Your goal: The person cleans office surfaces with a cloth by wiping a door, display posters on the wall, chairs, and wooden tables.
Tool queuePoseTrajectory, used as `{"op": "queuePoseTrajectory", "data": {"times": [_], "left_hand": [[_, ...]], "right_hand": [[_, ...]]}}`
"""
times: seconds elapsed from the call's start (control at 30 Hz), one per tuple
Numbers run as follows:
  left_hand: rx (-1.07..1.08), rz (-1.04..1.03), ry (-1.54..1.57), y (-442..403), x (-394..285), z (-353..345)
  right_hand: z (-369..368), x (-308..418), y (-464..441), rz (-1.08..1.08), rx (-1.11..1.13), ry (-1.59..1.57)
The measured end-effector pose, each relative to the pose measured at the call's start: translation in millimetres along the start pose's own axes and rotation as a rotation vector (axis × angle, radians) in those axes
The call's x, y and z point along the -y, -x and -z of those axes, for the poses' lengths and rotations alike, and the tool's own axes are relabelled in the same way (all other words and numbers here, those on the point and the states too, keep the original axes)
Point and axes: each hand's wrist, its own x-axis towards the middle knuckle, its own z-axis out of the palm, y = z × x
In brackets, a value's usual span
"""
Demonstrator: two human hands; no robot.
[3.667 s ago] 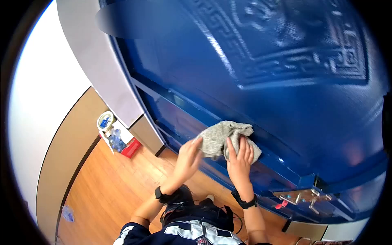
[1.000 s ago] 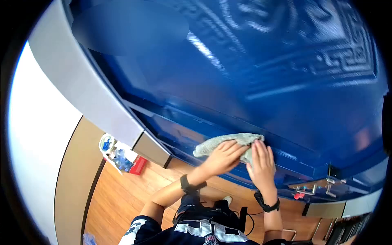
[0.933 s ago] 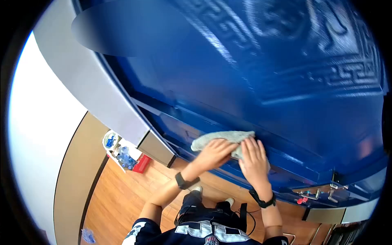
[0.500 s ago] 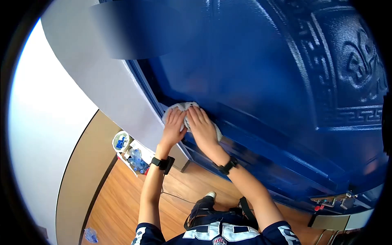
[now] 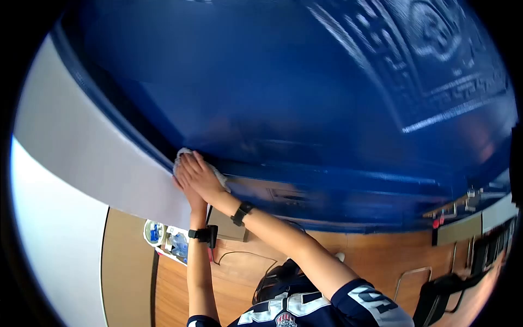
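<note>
A pale, crumpled cloth is pressed against the lower left corner of a glossy blue door, where it meets its frame. My right hand lies over the cloth, fingers together and pointing up to the left. Partly beneath it is my left hand, also at the cloth; most of its fingers are hidden by the right hand. Both wrists wear dark bands.
A white wall edge runs along the door's left side. Below stand a small bin and a box of plastic bottles. A cable crosses the wooden floor. Black chairs are at lower right.
Both hands and the cloth have slid left along the door's ledge into the corner. My right hand now overlaps the left one. The view has turned, bringing chairs into sight.
</note>
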Motion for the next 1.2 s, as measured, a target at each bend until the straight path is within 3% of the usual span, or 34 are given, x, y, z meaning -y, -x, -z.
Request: {"op": "queuePoseTrajectory", "data": {"times": [0.37, 0.63, 0.9, 1.0, 1.2], "left_hand": [[0.146, -0.292, 0.22, 11, -8, 14], [0.598, -0.752, 0.42, 5, -153, 103], [0.62, -1.168, 0.611, 9, -299, 129], [0.579, -1.198, 0.645, 22, -351, 134], [0.281, -1.256, 0.59, 62, -463, 138]], "right_hand": [[24, -15, 56, -0.215, -0.036, -0.19], [108, -107, 194, -0.421, -0.034, -0.221], [224, -168, 293, -0.789, 0.212, -0.168], [247, -186, 319, -0.916, 0.179, -0.174], [261, -240, 382, -1.049, 0.04, 0.232]]}}
